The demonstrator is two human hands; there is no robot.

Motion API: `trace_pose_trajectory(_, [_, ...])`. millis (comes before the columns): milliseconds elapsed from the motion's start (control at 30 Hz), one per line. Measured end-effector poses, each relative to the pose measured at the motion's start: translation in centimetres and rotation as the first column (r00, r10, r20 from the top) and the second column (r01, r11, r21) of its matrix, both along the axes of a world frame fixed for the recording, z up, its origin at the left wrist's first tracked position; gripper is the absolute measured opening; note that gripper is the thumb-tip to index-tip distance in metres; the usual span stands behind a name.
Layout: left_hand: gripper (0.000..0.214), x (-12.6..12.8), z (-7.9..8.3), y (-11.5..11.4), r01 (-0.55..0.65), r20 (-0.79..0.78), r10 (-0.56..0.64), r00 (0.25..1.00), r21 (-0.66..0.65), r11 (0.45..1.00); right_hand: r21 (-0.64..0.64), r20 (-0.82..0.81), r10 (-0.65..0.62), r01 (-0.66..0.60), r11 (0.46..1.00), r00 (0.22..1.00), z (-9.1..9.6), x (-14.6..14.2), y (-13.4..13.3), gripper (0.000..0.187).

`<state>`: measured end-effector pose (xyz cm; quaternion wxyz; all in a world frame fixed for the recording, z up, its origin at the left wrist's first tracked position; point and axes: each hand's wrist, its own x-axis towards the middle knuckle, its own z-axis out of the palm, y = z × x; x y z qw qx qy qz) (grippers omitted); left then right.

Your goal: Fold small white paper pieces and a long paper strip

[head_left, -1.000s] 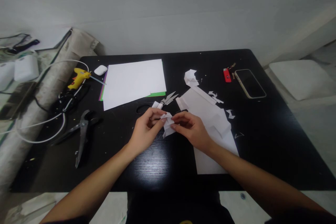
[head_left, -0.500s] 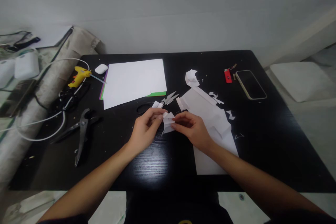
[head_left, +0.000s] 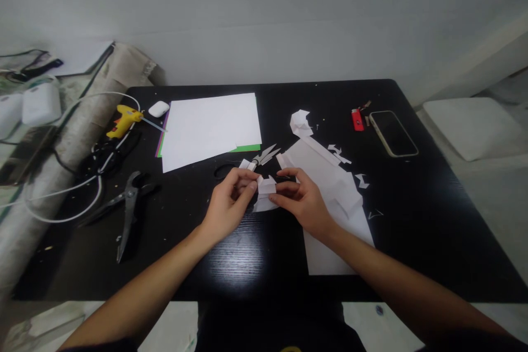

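Observation:
Between my two hands is a small folded piece of white paper (head_left: 266,187), raised over the black table. My left hand (head_left: 231,195) pinches its left edge between thumb and fingers. On the right edge, the thumb and a finger of my right hand (head_left: 302,198) grip the paper, while the index finger is lifted off it. Just beyond the hands lie scissors (head_left: 266,155) with their blades slightly apart. Under my right hand and forearm is a large white sheet (head_left: 330,242) with cut and folded pieces on it.
White and coloured sheets (head_left: 210,126) are stacked at the back left. A yellow glue gun (head_left: 124,121), a white case (head_left: 159,109) and large dark shears (head_left: 130,198) lie left. A crumpled paper piece (head_left: 301,122), red lighter (head_left: 357,120) and phone (head_left: 393,133) lie right.
My right index finger has lifted away from the folded paper. The paper has turned slightly, showing more of its front. My left hand has hardly moved.

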<state>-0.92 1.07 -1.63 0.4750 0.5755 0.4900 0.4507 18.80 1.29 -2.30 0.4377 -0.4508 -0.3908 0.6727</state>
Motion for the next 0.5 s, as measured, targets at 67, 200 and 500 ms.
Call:
trace_pose_trajectory(67, [0.009,-0.06,-0.04,-0.06,0.010,0.035,-0.011,0.999,0.021,1.000,0.000,-0.009,-0.001,0.001,1.000,1.000,-0.04,0.02,0.06,0.057])
trace_pose_trajectory(200, [0.008,-0.23,-0.14,-0.20,0.083,0.061,-0.086,0.994,0.053,0.995,0.015,-0.031,0.043,-0.043,0.999,0.999,-0.06,0.14,0.26,0.054])
trace_pose_trajectory(500, [0.006,-0.23,0.09,-0.26,0.117,-0.052,-0.116,0.992,0.009,0.993,0.076,-0.052,-0.030,0.034,0.997,0.998,-0.53,0.04,0.30,0.040])
